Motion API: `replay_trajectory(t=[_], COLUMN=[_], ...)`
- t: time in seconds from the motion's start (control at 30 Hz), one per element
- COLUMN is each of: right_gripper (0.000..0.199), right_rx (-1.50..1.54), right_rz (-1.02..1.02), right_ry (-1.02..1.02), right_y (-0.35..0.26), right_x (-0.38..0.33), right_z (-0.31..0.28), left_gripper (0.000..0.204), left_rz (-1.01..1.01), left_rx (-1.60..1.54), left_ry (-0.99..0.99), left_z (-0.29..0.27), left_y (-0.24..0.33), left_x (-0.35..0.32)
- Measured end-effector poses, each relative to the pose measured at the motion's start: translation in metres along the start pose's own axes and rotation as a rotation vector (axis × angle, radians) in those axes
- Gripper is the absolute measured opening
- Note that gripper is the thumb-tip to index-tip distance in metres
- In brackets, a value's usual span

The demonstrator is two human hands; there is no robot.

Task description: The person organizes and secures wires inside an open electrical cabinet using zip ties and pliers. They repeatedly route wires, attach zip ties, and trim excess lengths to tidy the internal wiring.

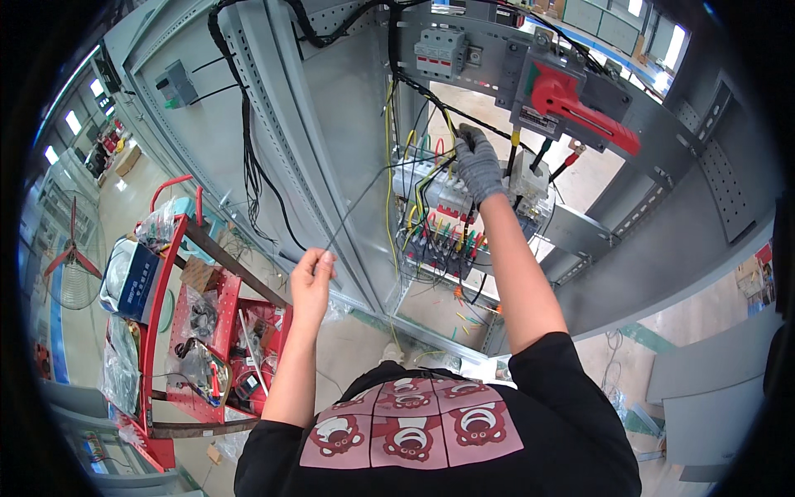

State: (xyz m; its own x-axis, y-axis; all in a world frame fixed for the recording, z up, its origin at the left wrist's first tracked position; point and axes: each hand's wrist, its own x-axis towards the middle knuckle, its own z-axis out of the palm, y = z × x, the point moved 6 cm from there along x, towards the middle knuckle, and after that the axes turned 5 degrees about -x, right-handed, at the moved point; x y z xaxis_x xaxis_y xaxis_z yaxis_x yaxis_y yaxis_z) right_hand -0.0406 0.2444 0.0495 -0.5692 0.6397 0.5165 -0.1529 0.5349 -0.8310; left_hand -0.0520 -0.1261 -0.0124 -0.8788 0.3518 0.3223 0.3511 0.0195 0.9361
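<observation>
Far left: red tool cart (175,248), shelves crowded with plastic bags, a blue box (137,280) and small parts; beyond it, on the workshop floor, a pedestal fan (70,253).

Left of centre: bare left hand (310,277), fingers pinched shut around the near end of a thin grey cable tie (356,207). From that pinch, running up and right toward the wiring inside the open grey cabinet (331,108). Beside it, a black cable bundle (247,157) hanging down a perforated upright rail.

Centre: rows of terminal blocks and breakers (435,224), with yellow, green, red and black wires fanned around them; a white breaker (439,51) mounted higher on the crossbar.

Just right of centre: right hand (479,166) in a grey knit glove, raised into the cabinet, fingers curled closed around a black wire bundle (431,95) near the upper end of the tie; exact contact with the tie not clear.

Upper right: large red switch handle (580,103) on a grey housing, well apart from both hands.
</observation>
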Motion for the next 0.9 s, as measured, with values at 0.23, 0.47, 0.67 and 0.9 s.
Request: replay_trajectory(t=[0.23,0.47,0.67,0.9], right_gripper=[0.023,0.023,0.022,0.022], right_rx=[0.019,-0.022,-0.050,-0.107], right_rz=[0.232,0.346,0.416,0.332], right_ry=[-0.303,-0.338,-0.502,-0.495], right_y=[-0.011,-0.032,-0.040,-0.034], right_x=[0.012,0.003,-0.002,0.003], right_z=[-0.005,-0.013,-0.015,-0.011], left_gripper=[0.018,0.019,0.011,0.015], left_rz=[-0.135,0.060,0.079,0.593], left_rx=[-0.242,-0.451,-0.405,0.193], left_ry=[-0.426,-0.443,-0.769,-0.312], left_z=[0.059,0.142,0.187,0.140], left_y=[0.005,0.047,0.020,0.074], left_x=[0.031,0.103,0.126,0.131])
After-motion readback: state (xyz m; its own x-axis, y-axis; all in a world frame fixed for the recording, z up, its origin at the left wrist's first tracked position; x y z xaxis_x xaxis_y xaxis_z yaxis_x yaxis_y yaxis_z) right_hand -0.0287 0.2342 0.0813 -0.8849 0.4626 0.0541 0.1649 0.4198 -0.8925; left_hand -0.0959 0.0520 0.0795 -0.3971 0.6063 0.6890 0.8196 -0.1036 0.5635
